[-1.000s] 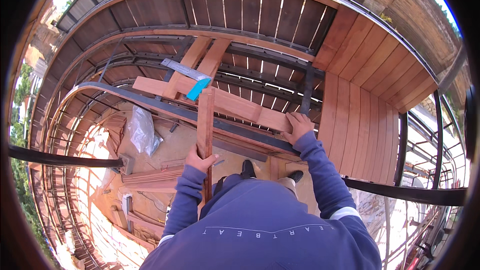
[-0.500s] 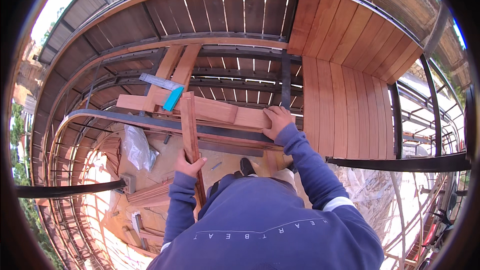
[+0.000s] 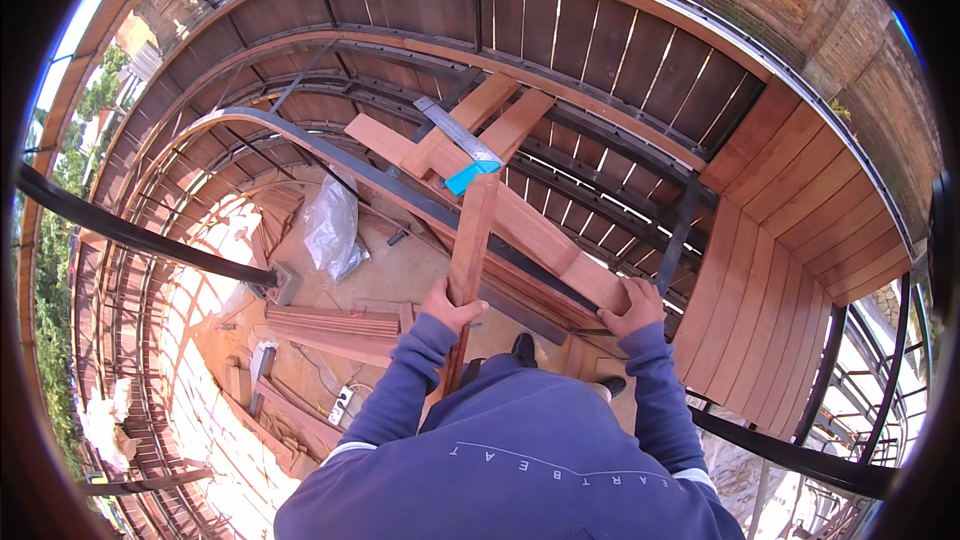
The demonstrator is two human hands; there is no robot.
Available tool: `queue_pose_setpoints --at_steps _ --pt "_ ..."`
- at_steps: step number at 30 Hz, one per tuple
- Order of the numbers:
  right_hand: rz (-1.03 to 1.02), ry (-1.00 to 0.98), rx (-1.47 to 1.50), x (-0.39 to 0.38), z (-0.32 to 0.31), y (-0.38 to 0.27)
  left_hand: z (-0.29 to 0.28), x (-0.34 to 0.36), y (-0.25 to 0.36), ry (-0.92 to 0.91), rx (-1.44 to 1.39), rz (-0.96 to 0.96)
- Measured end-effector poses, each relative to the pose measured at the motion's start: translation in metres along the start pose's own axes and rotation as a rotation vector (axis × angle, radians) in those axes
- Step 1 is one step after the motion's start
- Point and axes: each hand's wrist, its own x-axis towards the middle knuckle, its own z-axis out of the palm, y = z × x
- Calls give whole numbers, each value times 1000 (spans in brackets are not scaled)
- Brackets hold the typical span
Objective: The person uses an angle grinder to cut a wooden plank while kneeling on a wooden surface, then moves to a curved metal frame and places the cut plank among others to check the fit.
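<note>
My left hand is wrapped round a reddish-brown wooden plank that stands on end in front of my body. With my right hand I grip the near end of a second board, which lies along the dark metal frame. Two short wooden slats sit across the frame near that board's far part. A try square with a turquoise handle and metal blade rests on the boards, close to the upright plank's top.
Fitted wooden slats form a bench seat and back at the right. Lower left, stacked planks, a plastic bag and a power strip lie on the floor. A black rail crosses at left, another at lower right.
My view has turned, so the frame and bench now slant down to the right. Both hands keep hold of their boards, and the square still lies on the wood.
</note>
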Motion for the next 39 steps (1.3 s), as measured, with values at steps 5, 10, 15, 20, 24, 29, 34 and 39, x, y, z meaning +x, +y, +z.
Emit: queue_pose_setpoints --at_steps 5,10,15,20,24,29,34,39 --pt "-13 10 -9 -10 7 -16 -2 11 -2 -48 -69 15" --pt "-2 11 -23 -15 13 -27 0 20 -2 -19 -62 51" --pt "-42 -15 -46 -16 14 -36 3 26 10 -74 -32 114" --pt "-62 61 51 -27 -7 -55 12 36 61 -333 -210 145" --pt "-94 -148 535 -46 -27 -82 39 48 130 -534 -468 266" --pt "-153 -137 826 -59 -39 -88 103 63 195 -771 -874 321" --pt "35 -25 807 -80 -46 -64 150 46 197 -748 -900 176" --pt "179 -142 968 -88 -48 -53 172 14 180 -709 -926 241"
